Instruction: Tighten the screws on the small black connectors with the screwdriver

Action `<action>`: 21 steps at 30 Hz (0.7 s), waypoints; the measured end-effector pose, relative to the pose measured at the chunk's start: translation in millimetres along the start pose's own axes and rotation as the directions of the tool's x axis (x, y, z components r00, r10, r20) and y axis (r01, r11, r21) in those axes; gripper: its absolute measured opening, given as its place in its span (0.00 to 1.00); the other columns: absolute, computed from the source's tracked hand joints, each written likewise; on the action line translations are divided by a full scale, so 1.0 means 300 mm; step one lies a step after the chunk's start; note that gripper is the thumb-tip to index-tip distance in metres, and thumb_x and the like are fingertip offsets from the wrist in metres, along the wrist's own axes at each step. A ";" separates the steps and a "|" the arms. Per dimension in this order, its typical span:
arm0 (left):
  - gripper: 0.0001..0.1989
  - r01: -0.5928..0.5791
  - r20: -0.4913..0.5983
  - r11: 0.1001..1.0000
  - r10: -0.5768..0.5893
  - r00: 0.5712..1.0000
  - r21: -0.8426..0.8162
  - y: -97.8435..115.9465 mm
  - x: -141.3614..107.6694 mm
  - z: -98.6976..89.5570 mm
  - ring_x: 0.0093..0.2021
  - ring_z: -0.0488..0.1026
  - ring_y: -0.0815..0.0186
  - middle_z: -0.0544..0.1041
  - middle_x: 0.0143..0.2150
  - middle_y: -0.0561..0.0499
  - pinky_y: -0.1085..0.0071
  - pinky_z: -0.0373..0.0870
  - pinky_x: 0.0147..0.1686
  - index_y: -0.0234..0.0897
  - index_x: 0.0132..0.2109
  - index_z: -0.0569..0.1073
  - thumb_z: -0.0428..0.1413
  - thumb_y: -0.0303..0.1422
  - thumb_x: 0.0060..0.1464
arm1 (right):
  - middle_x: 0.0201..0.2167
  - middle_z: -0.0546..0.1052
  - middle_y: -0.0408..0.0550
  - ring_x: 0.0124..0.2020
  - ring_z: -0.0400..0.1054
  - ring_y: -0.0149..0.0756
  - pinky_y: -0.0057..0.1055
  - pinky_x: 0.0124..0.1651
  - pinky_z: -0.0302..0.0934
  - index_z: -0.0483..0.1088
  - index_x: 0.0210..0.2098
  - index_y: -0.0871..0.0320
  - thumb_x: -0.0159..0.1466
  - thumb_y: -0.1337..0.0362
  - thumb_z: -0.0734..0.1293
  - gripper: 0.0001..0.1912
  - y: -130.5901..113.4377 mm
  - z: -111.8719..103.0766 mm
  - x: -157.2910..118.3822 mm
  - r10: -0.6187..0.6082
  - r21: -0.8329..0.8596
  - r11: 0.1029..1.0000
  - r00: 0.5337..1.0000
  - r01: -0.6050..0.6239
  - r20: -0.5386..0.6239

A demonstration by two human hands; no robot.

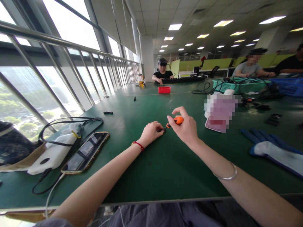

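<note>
My left hand rests on the green tabletop, its fingers pinching a small black part. An orange-and-black screwdriver lies in the grip of my right hand, between thumb and fingers, with the index finger raised and bent. Its tip points left and meets the black part, or comes very near it; I cannot tell which. What the black part is exactly is too small to make out.
To the left lie a phone, a white power bank and black cables. Small black pieces and a red bin are farther off. On the right are a pink pack, blue-and-white gloves and a green basket. Other people sit beyond.
</note>
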State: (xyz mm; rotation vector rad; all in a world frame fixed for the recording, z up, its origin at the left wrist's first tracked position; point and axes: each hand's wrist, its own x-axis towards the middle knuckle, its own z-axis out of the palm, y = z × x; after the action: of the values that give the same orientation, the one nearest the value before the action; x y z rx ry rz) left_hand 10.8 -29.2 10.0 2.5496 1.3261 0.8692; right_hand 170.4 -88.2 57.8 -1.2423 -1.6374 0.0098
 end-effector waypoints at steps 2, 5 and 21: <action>0.06 -0.004 0.001 1.000 0.004 1.000 0.009 0.001 0.000 0.000 0.29 0.69 0.69 0.73 0.32 0.52 0.74 0.66 0.31 0.36 0.32 0.75 0.54 0.31 0.47 | 0.16 0.63 0.38 0.17 0.60 0.32 0.27 0.23 0.50 0.61 0.31 0.53 0.58 0.52 0.59 0.12 -0.004 0.001 -0.003 -0.001 0.022 1.000 1.000 0.001 0.024; 0.05 0.002 0.005 0.999 -0.002 1.000 0.038 0.006 0.000 -0.004 0.29 0.69 0.69 0.73 0.31 0.52 0.74 0.65 0.30 0.36 0.30 0.74 0.54 0.31 0.47 | 0.17 0.63 0.37 0.17 0.60 0.31 0.26 0.23 0.51 0.60 0.35 0.54 0.56 0.57 0.61 0.10 -0.003 0.001 -0.008 -0.057 0.046 0.997 0.998 0.057 -0.003; 0.06 0.004 0.005 0.993 -0.005 1.000 0.115 0.017 -0.001 -0.011 0.29 0.68 0.67 0.73 0.30 0.51 0.74 0.61 0.27 0.36 0.28 0.72 0.54 0.32 0.48 | 0.24 0.69 0.42 0.23 0.64 0.34 0.27 0.25 0.53 0.60 0.41 0.56 0.54 0.59 0.61 0.16 -0.011 0.002 -0.020 -0.214 -0.077 0.975 0.976 0.209 -0.052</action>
State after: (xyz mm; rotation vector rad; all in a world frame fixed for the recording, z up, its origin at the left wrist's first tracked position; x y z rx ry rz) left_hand 12.3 -33.0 14.4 2.6313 1.4194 0.8069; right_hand 167.3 -93.7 55.2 -1.1042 -1.7224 -0.2175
